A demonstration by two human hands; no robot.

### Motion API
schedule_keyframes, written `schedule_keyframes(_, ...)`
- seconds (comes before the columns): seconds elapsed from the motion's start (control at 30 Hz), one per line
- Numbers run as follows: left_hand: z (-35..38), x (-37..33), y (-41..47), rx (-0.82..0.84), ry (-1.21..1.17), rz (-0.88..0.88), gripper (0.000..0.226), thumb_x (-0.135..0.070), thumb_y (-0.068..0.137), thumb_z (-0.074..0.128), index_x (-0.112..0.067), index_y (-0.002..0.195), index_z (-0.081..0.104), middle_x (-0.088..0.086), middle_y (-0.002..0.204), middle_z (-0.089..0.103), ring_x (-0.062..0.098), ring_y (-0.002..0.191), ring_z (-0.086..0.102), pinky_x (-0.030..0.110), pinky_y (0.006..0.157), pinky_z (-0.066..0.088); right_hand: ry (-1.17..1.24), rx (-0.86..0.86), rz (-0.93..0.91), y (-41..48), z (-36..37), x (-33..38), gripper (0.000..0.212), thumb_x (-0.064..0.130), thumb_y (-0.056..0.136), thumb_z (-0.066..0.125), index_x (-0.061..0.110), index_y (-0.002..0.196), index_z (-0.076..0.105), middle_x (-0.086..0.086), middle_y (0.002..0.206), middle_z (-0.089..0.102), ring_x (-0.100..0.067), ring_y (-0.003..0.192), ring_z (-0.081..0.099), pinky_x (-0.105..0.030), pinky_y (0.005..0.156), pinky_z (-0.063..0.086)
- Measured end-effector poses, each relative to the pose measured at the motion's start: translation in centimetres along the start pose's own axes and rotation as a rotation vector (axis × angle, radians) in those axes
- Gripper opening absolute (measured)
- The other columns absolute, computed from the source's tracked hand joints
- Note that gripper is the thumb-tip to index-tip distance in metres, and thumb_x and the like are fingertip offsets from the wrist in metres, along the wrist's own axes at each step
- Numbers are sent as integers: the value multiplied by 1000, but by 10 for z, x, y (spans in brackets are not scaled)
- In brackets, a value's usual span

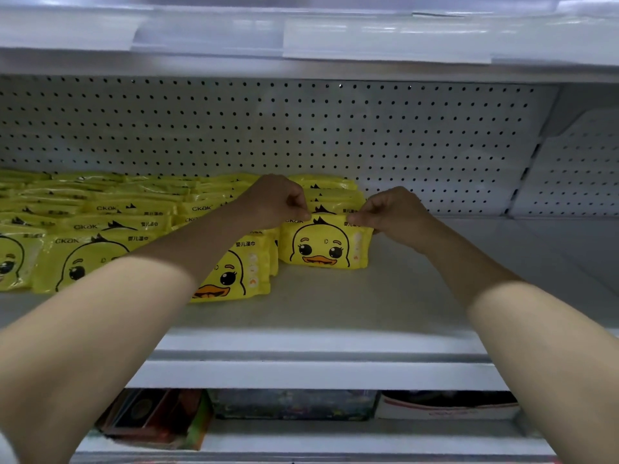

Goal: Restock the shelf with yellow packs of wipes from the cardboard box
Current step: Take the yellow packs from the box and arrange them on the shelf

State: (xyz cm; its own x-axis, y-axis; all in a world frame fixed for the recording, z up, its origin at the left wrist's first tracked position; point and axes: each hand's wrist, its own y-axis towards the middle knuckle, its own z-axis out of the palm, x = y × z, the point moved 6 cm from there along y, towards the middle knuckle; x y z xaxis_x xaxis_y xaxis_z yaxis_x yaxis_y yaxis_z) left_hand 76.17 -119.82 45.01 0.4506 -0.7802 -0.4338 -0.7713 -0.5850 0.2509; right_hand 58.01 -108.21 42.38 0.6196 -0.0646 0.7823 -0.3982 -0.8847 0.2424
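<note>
Both the left hand (276, 202) and the right hand (392, 209) are pinching the top corners of a soft yellow plastic pack of wipes (323, 246) standing upright on the white metal shelf (368, 296). It is probably light, squashy and slippery; the corners are giving good hold.

Right of the pack (325, 246), the shelf (335, 306) lies bare as far as the slanted bracket (522, 182) by the pegboard (301, 128). In front of the pack the shelf is bare to its front edge. Just left of it, rows (100, 229) of like packs stand tight together, out to the picture's edge. Behind it, more packs (325, 187) fill the way toward the pegboard. Above the pack there is open air up to the upper shelf (301, 67). The left hand (278, 202) and right hand (388, 209) pinch its top corners, and the forearms cross the front opening.
</note>
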Motion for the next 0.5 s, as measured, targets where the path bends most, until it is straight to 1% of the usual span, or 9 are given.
schedule_keyframes(0.03,-1,-1,1,-26,19,7,15,-28,83,77,-14,88,73,-5,89,68,9,88,58,19,73,46,-35,-42,-6,1,-2,1,22,32,74,86,12,77,77,-1,76,72,-9,75,66,-25,75,54)
schedule_keyframes(0.07,-1,0,2,-54,39,8,15,-29,82,77,-15,86,74,-4,89,69,12,93,59,28,79,50,-53,-75,-20,2,-3,3,20,31,75,85,14,75,76,2,74,71,-6,71,64,-24,73,53)
schedule_keyframes(0.1,-1,0,4,-80,58,1,15,-30,81,78,-16,85,74,-3,88,69,15,95,59,35,83,52,-71,-100,-41,1,-2,4,19,31,76,85,15,74,75,2,73,70,-4,69,61,-25,72,52)
schedule_keyframes(0.13,-1,0,4,-101,69,-14,14,-31,81,78,-18,83,74,-3,87,69,15,94,60,39,85,53,-94,-118,-64,1,0,5,18,30,78,83,14,75,76,1,74,70,-4,68,60,-26,72,51)
schedule_keyframes(0.23,3,1,1,-133,96,-60,11,-31,81,77,-22,80,72,-2,88,68,17,95,60,43,85,53,-165,-126,-108,-3,6,8,23,31,83,79,8,82,76,-6,84,72,-11,76,63,-27,73,50)
schedule_keyframes(0.3,7,2,-3,-135,108,-84,11,-32,82,75,-22,82,70,-3,89,67,20,101,57,45,87,51,-208,-109,-116,-6,7,7,22,32,85,77,10,86,74,-5,89,72,-14,83,64,-27,74,49)
schedule_keyframes(0.37,9,2,-8,-138,110,-109,12,-35,83,74,-25,82,67,-5,91,67,22,104,56,46,89,49,-202,-89,-126,-11,6,8,20,31,85,77,14,95,72,-1,97,71,-10,89,63,-26,79,50)
schedule_keyframes(0.43,8,-2,-16,-152,99,-145,16,-38,81,75,-28,84,63,-4,98,66,23,108,54,45,91,49,-172,-87,-144,-17,2,11,32,30,83,79,14,109,68,-1,106,68,-10,95,62,-28,89,51)
schedule_keyframes(0.5,4,-8,-25,-188,86,-172,24,-41,79,75,-27,95,63,-1,108,64,23,113,52,43,92,49,-195,-102,-161,-23,-5,18,44,32,82,79,14,119,63,-3,111,65,-11,100,59,-31,93,50)
